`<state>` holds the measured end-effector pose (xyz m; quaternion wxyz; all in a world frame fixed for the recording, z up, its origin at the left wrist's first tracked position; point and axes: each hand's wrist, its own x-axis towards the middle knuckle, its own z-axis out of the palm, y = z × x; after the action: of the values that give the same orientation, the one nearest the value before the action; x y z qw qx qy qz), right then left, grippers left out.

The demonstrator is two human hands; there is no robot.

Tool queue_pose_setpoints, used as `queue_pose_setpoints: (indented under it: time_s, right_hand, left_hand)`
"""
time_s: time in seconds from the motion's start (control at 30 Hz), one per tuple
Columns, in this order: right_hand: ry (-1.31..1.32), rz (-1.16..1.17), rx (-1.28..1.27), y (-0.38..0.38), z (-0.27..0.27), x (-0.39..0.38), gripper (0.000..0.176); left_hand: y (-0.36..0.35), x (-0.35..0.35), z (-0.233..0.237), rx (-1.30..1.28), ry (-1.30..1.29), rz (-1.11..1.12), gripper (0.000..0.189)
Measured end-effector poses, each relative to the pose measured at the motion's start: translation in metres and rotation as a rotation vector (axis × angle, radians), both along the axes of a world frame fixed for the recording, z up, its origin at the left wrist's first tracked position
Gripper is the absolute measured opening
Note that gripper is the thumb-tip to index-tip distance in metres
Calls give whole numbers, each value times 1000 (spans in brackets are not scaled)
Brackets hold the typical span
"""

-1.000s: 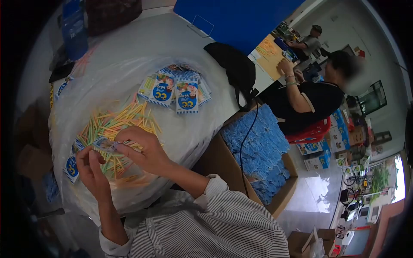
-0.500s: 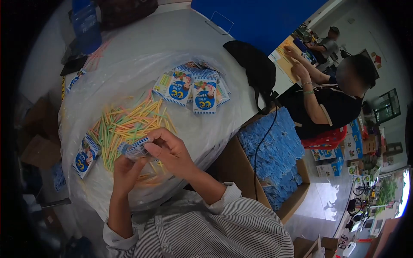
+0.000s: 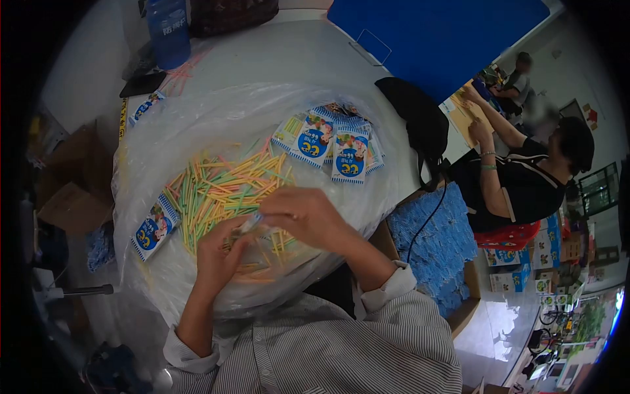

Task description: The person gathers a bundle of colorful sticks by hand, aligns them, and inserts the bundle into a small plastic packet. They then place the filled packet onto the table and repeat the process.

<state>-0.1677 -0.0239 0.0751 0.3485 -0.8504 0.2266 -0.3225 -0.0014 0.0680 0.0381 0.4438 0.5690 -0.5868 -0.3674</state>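
A small blue-and-white packet, mostly hidden by fingers, is held above the heap of thin pastel sticks. My left hand is closed around its lower part. My right hand, a little blurred, pinches its upper end with curled fingers. The sticks are yellow, green and pink, loose on a clear plastic sheet. A printed packet lies left of the heap. Several more printed packets are piled at its upper right.
Right of the table stands a cardboard box full of blue packets. A black cap lies by a blue board. A blue bottle stands at the back. A co-worker sits at the right, hands over a tray.
The view has shifted, so the table appears farther right. My right hand has turned, and its fingers now cover more of the packet, which both hands still hold.
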Motion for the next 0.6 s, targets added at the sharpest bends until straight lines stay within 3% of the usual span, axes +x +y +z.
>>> queue_pose_setpoints:
  time_s: [0.07, 0.17, 0.33, 0.47, 0.53, 0.6]
  right_hand:
    - [-89, -118, -66, -29, 8, -10, 15]
    - [-139, -437, -216, -79, 29, -24, 13]
    - [-63, -406, -664, -149, 28, -12, 10]
    - [77, -289, -689, -181, -13, -4, 11]
    - [288, -342, -391, -181, -26, -2, 14]
    - [237, -341, -420, -180, -26, -2, 14]
  left_hand:
    - [-1, 1, 7, -272, -219, 257, 24]
    - [1, 20, -15, -199, -16, 323, 21]
    - [-1, 22, -19, -189, 5, 311, 15]
    - [1, 19, -13, -100, -84, 294, 13]
    - [0, 21, -18, -107, -85, 283, 13]
    - [0, 22, -22, -116, -83, 266, 13]
